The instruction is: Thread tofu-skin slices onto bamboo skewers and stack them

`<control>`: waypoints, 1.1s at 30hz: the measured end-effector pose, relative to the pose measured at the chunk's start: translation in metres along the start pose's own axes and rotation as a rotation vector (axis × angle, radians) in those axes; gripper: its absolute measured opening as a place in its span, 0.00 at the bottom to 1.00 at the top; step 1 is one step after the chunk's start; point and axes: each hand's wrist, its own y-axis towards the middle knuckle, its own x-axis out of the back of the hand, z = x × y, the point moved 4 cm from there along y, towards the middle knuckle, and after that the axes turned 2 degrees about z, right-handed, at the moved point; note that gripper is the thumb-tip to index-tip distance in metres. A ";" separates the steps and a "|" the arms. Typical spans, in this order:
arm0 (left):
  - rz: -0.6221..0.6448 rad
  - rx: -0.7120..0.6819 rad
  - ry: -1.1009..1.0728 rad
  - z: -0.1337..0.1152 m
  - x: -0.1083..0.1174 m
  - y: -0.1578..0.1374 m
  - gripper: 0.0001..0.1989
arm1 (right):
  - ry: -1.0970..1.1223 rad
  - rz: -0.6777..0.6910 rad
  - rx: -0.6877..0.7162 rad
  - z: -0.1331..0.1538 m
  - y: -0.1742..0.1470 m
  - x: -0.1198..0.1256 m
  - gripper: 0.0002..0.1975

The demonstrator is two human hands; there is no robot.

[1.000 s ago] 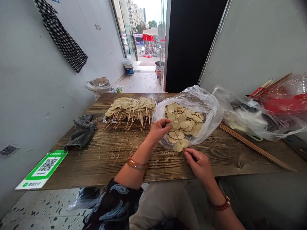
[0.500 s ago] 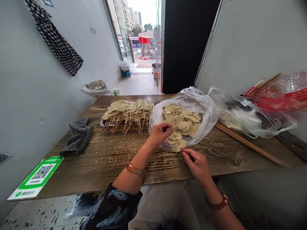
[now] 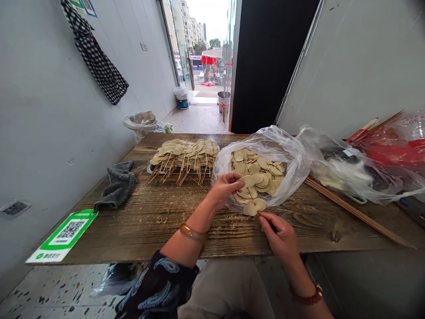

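My left hand (image 3: 226, 188) pinches a thin round beige slice (image 3: 247, 180) at the near edge of a clear plastic bag (image 3: 295, 170). Many loose beige slices (image 3: 254, 168) fill the bag. My right hand (image 3: 279, 232) is closed on the lower end of a thin wooden skewer, mostly hidden by its fingers and the slices. Threaded slices (image 3: 254, 207) sit on that skewer just beyond my right fingertips. To the left, a heap of filled skewers (image 3: 186, 155) lies on a metal tray (image 3: 153, 169), sticks pointing toward me.
A bundle of bare skewers (image 3: 357, 212) lies on the wooden table (image 3: 159, 230) at right, near another plastic bag (image 3: 352, 173). A grey cloth (image 3: 116, 186) and a green QR-code card (image 3: 64, 235) are at left. A bag-lined bin (image 3: 141, 119) stands beyond the table's far left.
The whole view has shifted, so things appear farther right. The slice in my left hand has turned from nearly edge-on to showing its flat face. Both hands keep their grips.
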 end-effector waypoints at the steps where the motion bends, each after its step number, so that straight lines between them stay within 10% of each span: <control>1: 0.003 0.014 -0.022 0.000 0.000 0.000 0.17 | -0.001 -0.004 -0.002 0.000 0.000 0.000 0.13; 33: -0.021 -0.022 0.050 0.003 -0.010 -0.005 0.15 | 0.001 -0.017 -0.019 0.000 0.000 -0.001 0.13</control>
